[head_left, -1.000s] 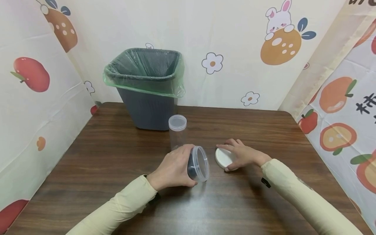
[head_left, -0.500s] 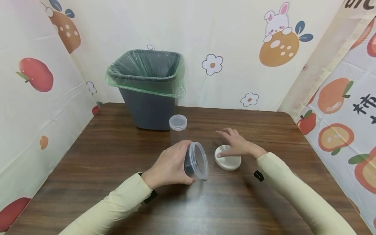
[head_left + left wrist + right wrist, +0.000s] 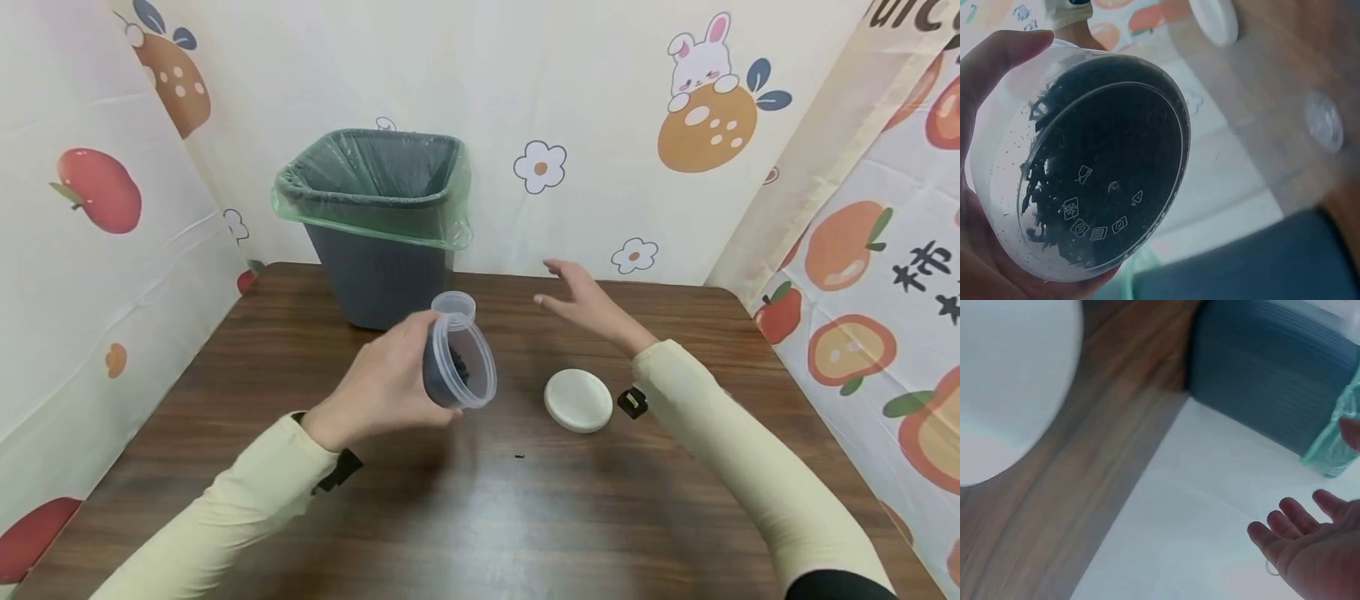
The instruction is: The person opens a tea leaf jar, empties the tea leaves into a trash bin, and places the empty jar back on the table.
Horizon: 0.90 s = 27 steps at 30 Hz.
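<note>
My left hand [image 3: 386, 375] grips a clear plastic jar [image 3: 1104, 181] round its side, tilted so its uncovered mouth faces right and toward the head camera. Dark, dry-looking shreds [image 3: 459, 367] lie inside, seen through the bottom in the left wrist view. A round white lid [image 3: 577, 400] lies on the table to the right of the jar. Beyond that lid my right hand [image 3: 588, 304] hovers with its fingers extended and holds nothing. Just behind the held jar stands a tall clear container [image 3: 454, 305] with its cap on, mostly hidden by the jar and left hand.
A dark bin [image 3: 382, 275] lined with a green bag [image 3: 375, 218] stands at the back left of the wooden table [image 3: 637, 517]. One tiny dark scrap [image 3: 520, 456] lies on the tabletop. Patterned cloth [image 3: 585, 75] hangs behind and along both sides.
My right hand has let go of the white lid, leaving it on the table, and moved away toward the back. My left hand has carried the jar leftward and back, closer to the bin.
</note>
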### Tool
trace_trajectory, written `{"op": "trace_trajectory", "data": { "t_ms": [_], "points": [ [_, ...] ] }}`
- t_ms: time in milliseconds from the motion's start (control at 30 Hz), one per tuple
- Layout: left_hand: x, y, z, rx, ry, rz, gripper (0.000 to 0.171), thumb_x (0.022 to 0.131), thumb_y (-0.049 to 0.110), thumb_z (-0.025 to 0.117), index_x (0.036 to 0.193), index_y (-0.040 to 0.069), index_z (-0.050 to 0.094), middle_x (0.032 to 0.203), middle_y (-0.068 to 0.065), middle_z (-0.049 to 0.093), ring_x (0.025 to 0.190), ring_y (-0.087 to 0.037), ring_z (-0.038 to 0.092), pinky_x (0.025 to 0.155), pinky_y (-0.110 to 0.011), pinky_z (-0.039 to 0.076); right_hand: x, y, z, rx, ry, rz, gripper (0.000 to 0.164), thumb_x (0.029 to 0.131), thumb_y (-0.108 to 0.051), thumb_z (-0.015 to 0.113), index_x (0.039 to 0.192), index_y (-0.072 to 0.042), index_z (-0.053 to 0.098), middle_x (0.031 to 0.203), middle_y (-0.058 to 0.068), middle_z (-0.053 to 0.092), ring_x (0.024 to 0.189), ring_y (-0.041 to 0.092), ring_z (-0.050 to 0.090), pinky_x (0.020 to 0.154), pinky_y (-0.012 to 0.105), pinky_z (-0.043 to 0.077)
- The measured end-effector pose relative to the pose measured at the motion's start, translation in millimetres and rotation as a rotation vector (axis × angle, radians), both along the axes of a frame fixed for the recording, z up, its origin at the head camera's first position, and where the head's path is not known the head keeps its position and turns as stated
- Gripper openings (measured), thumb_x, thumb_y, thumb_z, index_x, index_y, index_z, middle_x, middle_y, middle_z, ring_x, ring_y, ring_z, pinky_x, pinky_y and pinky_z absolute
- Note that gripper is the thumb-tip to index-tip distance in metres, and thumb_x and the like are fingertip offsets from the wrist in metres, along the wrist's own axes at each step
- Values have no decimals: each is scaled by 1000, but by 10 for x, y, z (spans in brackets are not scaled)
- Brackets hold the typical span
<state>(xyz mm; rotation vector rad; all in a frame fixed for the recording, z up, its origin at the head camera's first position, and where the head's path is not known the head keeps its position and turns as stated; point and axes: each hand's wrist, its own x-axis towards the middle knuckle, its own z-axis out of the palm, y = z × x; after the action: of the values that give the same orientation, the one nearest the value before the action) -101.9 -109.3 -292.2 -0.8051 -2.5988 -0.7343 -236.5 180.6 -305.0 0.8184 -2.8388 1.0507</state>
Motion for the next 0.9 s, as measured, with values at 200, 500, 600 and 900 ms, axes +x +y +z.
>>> {"op": "trace_trajectory", "data": {
  "t_ms": [200, 500, 600, 900],
  "points": [
    [-39, -215, 295, 46, -69, 69, 104, 48, 41, 89, 132, 3, 41, 118, -8, 55, 99, -23, 57, 81, -45, 50, -60, -196, 206, -174, -105, -62, 59, 98, -28, 52, 147, -6, 28, 149, 18, 32, 138, 29, 28, 110, 44, 25],
    [-183, -420, 825, 46, -61, 138, 101, 52, 35, 90, 133, 1, 39, 118, -9, 52, 96, -26, 56, 81, -47, 48, -168, -528, 455, -316, -174, -171, 55, 100, -33, 45, 148, -11, 30, 147, 13, 38, 136, 27, 33, 107, 44, 30],
    [-261, -452, 987, 41, -49, 149, 102, 54, 33, 90, 134, -1, 37, 121, -12, 50, 100, -28, 54, 85, -48, 46, -214, -655, 529, -367, -175, -209, 53, 100, -31, 43, 147, -9, 31, 146, 13, 40, 135, 26, 35, 107, 41, 30],
    [-587, -551, 1362, 13, -47, 257, 109, 58, 36, 89, 140, -1, 28, 126, -19, 48, 108, -34, 50, 91, -52, 42, -369, -1012, 814, -493, -283, -311, 53, 99, -35, 43, 148, -16, 32, 146, 5, 38, 134, 19, 35, 108, 38, 29]
  ]
}}
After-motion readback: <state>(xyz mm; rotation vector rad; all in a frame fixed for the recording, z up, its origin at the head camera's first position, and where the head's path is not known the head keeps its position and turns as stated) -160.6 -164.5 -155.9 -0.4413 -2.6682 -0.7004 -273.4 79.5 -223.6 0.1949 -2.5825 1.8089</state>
